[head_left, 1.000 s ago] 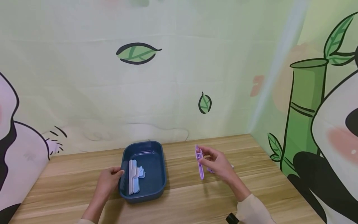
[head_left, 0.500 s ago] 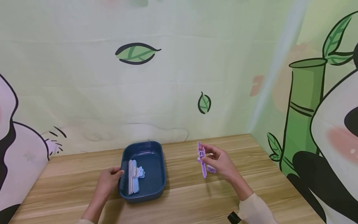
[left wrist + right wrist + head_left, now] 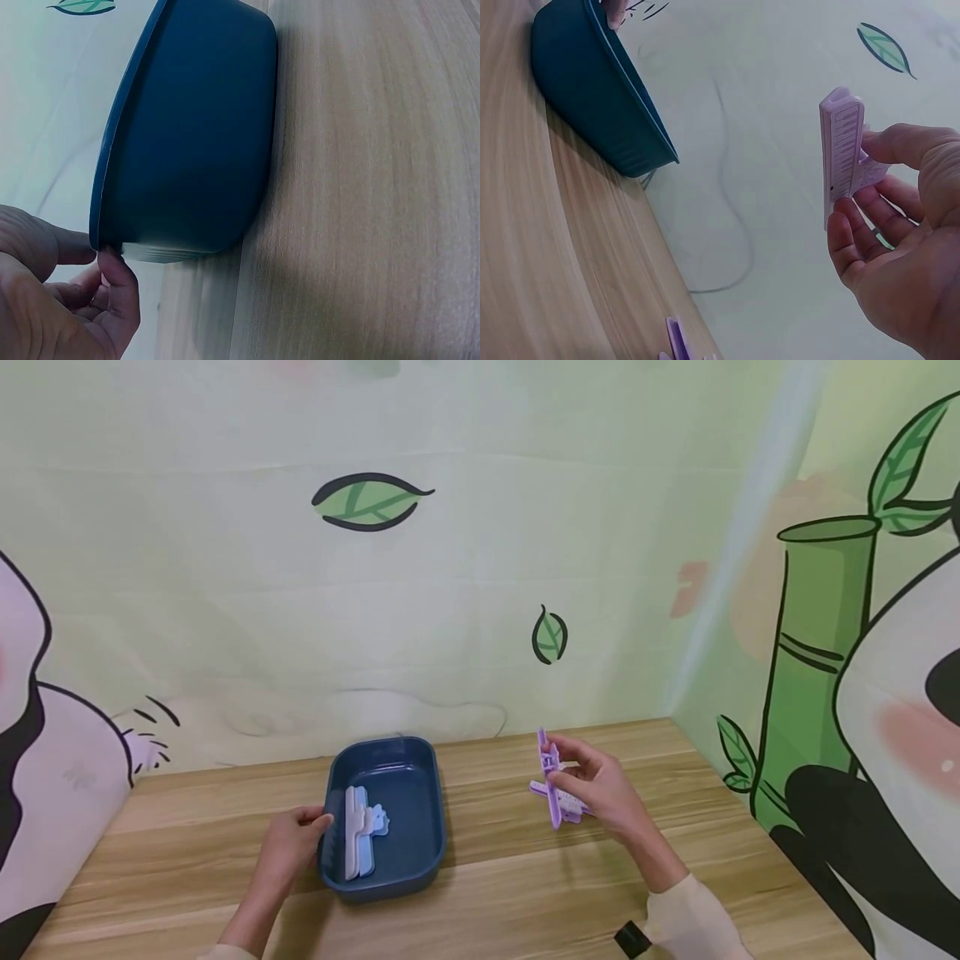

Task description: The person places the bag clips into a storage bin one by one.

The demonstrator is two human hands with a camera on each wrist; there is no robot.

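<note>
A dark blue basin (image 3: 408, 847) stands on the table. My left hand (image 3: 288, 845) pinches its left rim between thumb and fingers; in the left wrist view the fingertips (image 3: 120, 281) lie just at that rim. Inside the basin, a pale whitish bag clip (image 3: 351, 843) and a light blue bag clip (image 3: 366, 857) lie side by side. To the right, my right hand (image 3: 603, 785) holds a purple bag clip (image 3: 841, 154) raised above the table, its long bar upright. Behind it more purple clip pieces (image 3: 567, 816) lie on the tabletop, partly hidden by the hand.
The wood-grain table (image 3: 495, 893) ends at a pale printed cloth wall (image 3: 465, 635) behind. A second wall with a panda and bamboo print (image 3: 817, 693) borders the right side. Beside the right sleeve shows a small black block (image 3: 632, 939).
My right hand has risen slightly and moved right with the purple clip, uncovering more of the purple pieces on the table. The left hand and basin have stayed put.
</note>
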